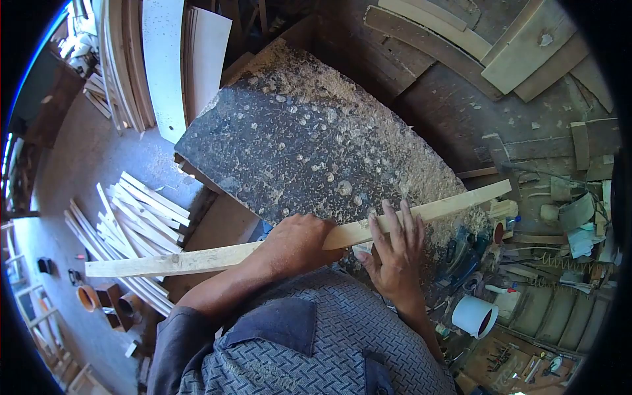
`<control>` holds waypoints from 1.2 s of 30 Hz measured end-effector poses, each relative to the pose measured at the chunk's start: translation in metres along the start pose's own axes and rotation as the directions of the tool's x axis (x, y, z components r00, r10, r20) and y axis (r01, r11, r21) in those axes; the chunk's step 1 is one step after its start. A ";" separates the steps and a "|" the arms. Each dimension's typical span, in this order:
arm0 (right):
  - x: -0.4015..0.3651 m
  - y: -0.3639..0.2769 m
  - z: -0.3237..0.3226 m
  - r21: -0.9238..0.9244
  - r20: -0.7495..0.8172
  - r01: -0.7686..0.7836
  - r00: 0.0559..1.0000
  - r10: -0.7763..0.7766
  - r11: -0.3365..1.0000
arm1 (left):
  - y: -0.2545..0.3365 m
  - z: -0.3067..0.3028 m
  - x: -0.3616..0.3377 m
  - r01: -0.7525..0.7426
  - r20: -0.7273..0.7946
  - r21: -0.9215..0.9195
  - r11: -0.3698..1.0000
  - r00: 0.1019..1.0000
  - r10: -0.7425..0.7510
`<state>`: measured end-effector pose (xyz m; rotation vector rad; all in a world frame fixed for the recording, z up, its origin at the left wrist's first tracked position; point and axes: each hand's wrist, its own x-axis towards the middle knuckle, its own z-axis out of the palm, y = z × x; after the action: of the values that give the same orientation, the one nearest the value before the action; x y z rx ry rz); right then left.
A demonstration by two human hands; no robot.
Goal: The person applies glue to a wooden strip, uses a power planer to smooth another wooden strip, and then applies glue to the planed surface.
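Observation:
A long pale wooden strip (217, 259) lies across in front of my body, over the near edge of a dark workbench (296, 145) covered with sawdust and chips. My left hand (303, 238) is closed around the strip near its middle, knuckles up. Just to the right, my right hand (397, 250) has its fingers stretched out and apart across the strip's face, the thumb below it. The strip's left end sticks out past the bench, and its right end reaches over the sawdust at the bench's right side.
Many loose wooden strips (141, 217) are piled at the left. Tall boards (164, 66) lean at the upper left, and more planks (526, 52) lie at the upper right. A white bucket (471, 315) stands at the lower right, near scattered tools (526, 365) and dark bottle-like items (461, 257).

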<state>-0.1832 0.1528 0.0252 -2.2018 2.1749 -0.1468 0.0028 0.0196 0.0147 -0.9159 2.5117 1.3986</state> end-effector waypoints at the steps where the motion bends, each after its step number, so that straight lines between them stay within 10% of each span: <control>1: -0.001 -0.001 0.001 0.001 0.032 -0.002 1.000 0.002 1.000 | -0.002 0.002 0.001 -0.006 -0.014 0.002 1.000 1.000 0.006; 36: 0.007 0.028 0.002 0.110 -0.055 0.097 0.994 -0.091 0.989 | 0.003 0.001 0.000 0.002 0.007 0.011 1.000 1.000 -0.002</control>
<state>-0.2106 0.1451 0.0209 -2.2622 2.0325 -0.3232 0.0011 0.0220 0.0161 -0.9102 2.5101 1.3831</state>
